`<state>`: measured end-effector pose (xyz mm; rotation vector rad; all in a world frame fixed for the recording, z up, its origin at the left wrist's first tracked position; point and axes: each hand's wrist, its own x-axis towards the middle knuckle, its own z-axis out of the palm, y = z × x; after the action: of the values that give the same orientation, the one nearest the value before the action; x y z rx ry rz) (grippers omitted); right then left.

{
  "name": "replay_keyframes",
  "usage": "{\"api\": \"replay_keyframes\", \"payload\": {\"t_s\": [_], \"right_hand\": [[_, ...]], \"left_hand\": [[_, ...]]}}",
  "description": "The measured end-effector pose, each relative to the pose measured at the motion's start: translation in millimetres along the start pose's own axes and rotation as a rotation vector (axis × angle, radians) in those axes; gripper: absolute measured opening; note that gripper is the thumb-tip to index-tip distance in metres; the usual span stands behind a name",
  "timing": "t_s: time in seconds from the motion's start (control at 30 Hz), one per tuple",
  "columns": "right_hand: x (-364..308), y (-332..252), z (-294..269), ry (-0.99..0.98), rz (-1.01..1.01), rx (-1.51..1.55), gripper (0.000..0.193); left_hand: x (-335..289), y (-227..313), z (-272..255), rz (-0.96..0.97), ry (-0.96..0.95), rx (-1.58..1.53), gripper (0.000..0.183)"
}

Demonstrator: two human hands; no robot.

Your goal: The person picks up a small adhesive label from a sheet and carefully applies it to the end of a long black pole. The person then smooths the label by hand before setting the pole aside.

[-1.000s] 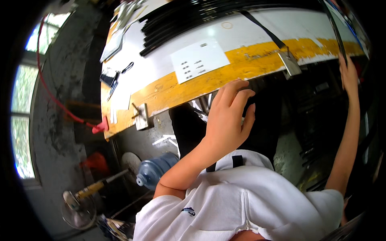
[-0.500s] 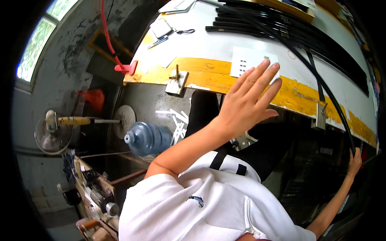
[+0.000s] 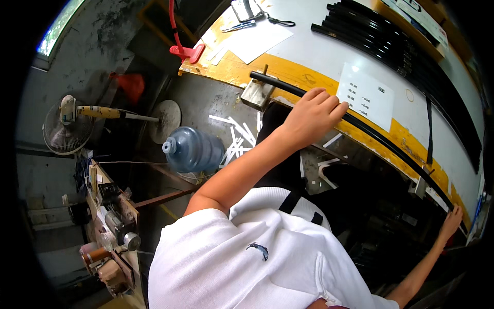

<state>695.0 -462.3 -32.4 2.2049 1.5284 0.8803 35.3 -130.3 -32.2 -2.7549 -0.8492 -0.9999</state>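
Note:
A long black tube (image 3: 383, 138) runs along the table's front edge. My left hand (image 3: 315, 118) is closed over it from above, a little way from its left end. That end rests at a metal block with an upright pin (image 3: 258, 91) on the table edge. Far to the right, my right hand (image 3: 453, 221) has its fingers around the tube near its other end. Just behind the tube lies a white sheet with small dark labels (image 3: 368, 98). More black tubes (image 3: 396, 51) lie side by side at the back of the table.
The table's yellow front edge (image 3: 296, 73) carries a red clamp (image 3: 188, 53) and a second metal block (image 3: 419, 186). Paper (image 3: 260, 44) and a blue pen (image 3: 239, 26) lie at its left. Below stand a blue water bottle (image 3: 194, 149) and a fan (image 3: 66, 126).
The tube has come down from slanting over the bundle to the table's front edge. My left hand, spread and empty before, has closed on it. The view has shifted too.

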Motion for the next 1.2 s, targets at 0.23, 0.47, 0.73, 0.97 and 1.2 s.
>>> {"api": "replay_keyframes", "payload": {"t_s": [0.23,0.47,0.73,0.97,1.2], "right_hand": [[36.1,-23.9,-3.7,-0.197,0.167,0.009,0.045],[81.3,-88.8,-83.3,-0.052,0.097,0.149,0.034],[157.6,-302.8,-247.5,0.098,-0.104,0.788,0.024],[209.6,-427.7,-285.8,0.059,-0.267,0.939,0.032],[209.4,-453.2,-283.2,-0.027,-0.158,0.988,0.026]], "left_hand": [[0.2,5.6,18.2,-0.036,0.108,-0.057,0.026],[-0.7,8.2,21.5,-0.125,0.149,-0.169,0.025],[23.1,10.7,0.2,-0.198,-0.149,-0.355,0.057],[46.2,8.8,3.8,-0.17,-0.322,-0.309,0.074],[48.8,8.6,3.6,-0.173,-0.438,-0.259,0.082]]}}
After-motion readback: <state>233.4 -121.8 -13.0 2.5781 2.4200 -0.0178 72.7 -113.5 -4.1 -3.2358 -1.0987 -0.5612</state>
